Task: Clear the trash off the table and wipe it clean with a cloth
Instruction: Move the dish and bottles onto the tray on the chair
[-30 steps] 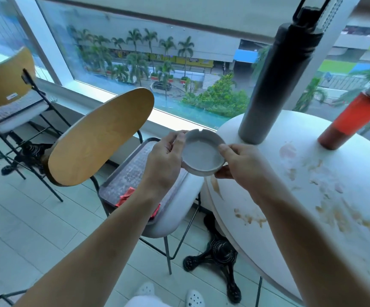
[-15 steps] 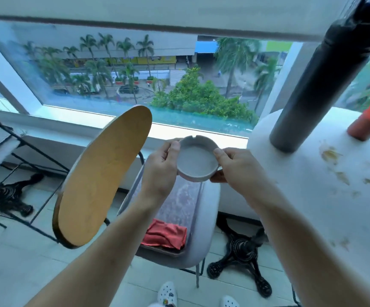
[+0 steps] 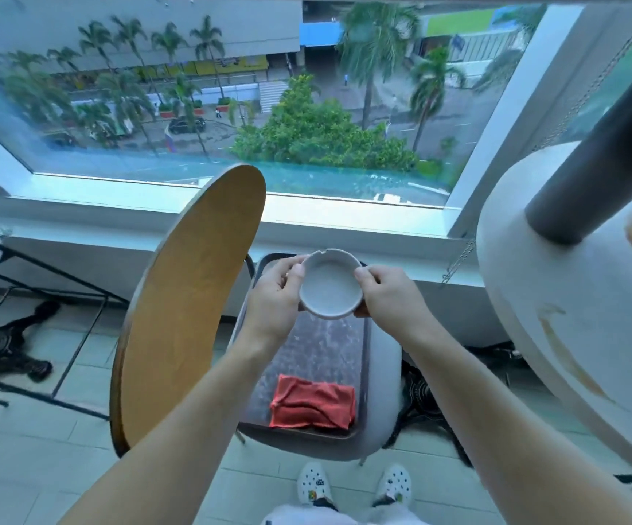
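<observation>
Both hands hold a round white ashtray (image 3: 330,285) in the air above a dark tray (image 3: 320,359) that lies on a chair seat. My left hand (image 3: 274,293) grips its left rim and my right hand (image 3: 388,291) its right rim. A folded red cloth (image 3: 312,402) lies on the near end of that tray. At the right stands the round white table (image 3: 572,316), smeared with brown stains. A tall dark bottle (image 3: 587,183) stands on the table.
The chair's wooden backrest (image 3: 189,305) rises just left of my arms. A window sill (image 3: 344,217) runs behind. Another chair's black frame (image 3: 42,297) and a table base (image 3: 0,346) stand on the tiled floor at the left. My white shoes (image 3: 352,485) show below.
The ashtray has moved left, off the table edge, to above the tray on the chair. My view has swung left and down, so the red bottle has left the picture.
</observation>
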Demonstrator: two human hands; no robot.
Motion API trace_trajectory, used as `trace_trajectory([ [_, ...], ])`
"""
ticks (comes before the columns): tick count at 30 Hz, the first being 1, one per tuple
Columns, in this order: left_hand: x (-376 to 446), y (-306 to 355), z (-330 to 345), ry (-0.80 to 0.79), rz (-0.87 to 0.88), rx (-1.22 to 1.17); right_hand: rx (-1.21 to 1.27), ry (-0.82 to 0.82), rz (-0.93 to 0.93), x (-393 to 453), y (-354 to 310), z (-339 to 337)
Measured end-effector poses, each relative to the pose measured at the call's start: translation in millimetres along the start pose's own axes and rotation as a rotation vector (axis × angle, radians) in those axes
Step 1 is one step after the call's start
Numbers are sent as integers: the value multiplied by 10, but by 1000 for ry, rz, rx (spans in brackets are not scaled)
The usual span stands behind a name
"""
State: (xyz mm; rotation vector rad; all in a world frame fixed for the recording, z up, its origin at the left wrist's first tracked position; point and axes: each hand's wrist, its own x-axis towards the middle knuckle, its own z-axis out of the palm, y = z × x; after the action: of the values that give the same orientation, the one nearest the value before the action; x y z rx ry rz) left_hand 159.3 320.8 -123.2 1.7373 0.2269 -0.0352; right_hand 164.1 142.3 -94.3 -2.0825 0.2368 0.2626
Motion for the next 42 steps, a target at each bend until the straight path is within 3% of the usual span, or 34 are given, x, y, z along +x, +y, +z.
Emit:
trace_trajectory([
  [20, 823, -1492, 193, 5, -327, 166, 14, -83, 335, 1041, 942, 1000],
  [42, 1109, -1875, 195, 14, -428, 336, -109, -92, 295, 1369, 1279, 1279],
])
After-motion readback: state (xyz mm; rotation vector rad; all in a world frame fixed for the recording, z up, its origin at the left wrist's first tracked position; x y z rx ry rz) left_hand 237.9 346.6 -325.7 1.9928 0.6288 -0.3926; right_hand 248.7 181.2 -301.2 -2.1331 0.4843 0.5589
